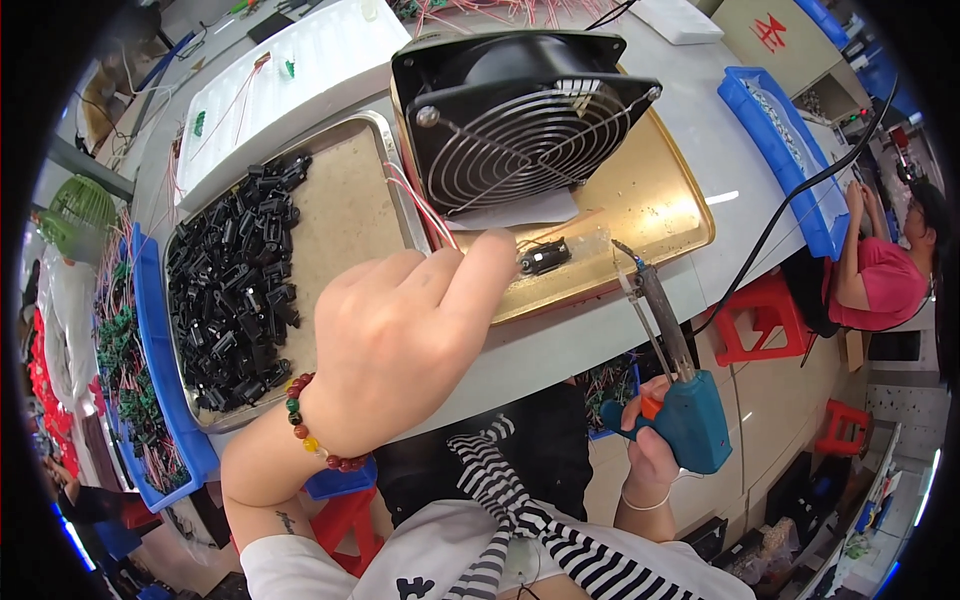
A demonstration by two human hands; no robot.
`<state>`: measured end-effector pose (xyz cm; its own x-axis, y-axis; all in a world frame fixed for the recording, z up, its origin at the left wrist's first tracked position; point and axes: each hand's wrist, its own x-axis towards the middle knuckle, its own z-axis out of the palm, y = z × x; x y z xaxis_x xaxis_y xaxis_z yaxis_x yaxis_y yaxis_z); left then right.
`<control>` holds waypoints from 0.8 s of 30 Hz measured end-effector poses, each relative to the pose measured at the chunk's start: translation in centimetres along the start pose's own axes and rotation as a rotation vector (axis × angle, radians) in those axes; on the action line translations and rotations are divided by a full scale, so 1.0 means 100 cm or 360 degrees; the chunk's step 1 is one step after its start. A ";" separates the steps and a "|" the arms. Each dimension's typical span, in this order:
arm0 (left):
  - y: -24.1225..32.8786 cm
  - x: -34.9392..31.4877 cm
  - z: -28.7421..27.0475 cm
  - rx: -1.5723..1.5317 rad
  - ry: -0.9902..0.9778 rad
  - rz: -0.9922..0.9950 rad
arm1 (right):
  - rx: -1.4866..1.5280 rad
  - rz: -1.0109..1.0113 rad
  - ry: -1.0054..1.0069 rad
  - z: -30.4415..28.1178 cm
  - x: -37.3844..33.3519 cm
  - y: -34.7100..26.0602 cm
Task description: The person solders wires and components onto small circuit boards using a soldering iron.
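My left hand (400,330) is closed over the front edge of the gold tray, its index finger bent down. Thin red and white wires (424,205) run into its fingers; the fingertips are partly hidden. Right beside the fingertip, a small black component (545,257) with metal contacts lies on the tray. My right hand (650,432) is wrapped around the teal handle of a soldering gun (703,425). Its tip points up and left, a short way right of the component, with a thin feed tube along the barrel.
A black fan (520,130) with a wire guard stands on the gold tray (670,190). Left of it, a metal tray (345,190) holds a heap of black parts. Blue bins (160,370) flank the table. At right, a person (880,260) sits beyond a red stool (765,320).
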<state>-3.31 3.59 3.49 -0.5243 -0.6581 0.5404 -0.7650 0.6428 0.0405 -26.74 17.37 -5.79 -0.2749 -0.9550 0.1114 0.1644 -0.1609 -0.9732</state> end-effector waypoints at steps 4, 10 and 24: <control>-0.006 -0.002 0.015 0.0059 -0.0069 -0.0033 | -0.0010 -0.0036 -0.0024 -0.003 -0.001 0.006; -0.006 -0.001 0.013 -0.0094 -0.0314 -0.0163 | -0.0010 -0.0022 -0.0030 -0.009 -0.004 0.010; -0.002 0.000 0.028 -0.0228 -0.0195 -0.0152 | -0.0045 -0.0132 -0.0009 -0.011 -0.004 0.019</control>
<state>-4.24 2.35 1.12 -0.5003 -0.7559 0.4224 -0.7569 0.6187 0.2106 -27.34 17.74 -7.87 -0.2813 -0.9400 0.1929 0.1146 -0.2325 -0.9658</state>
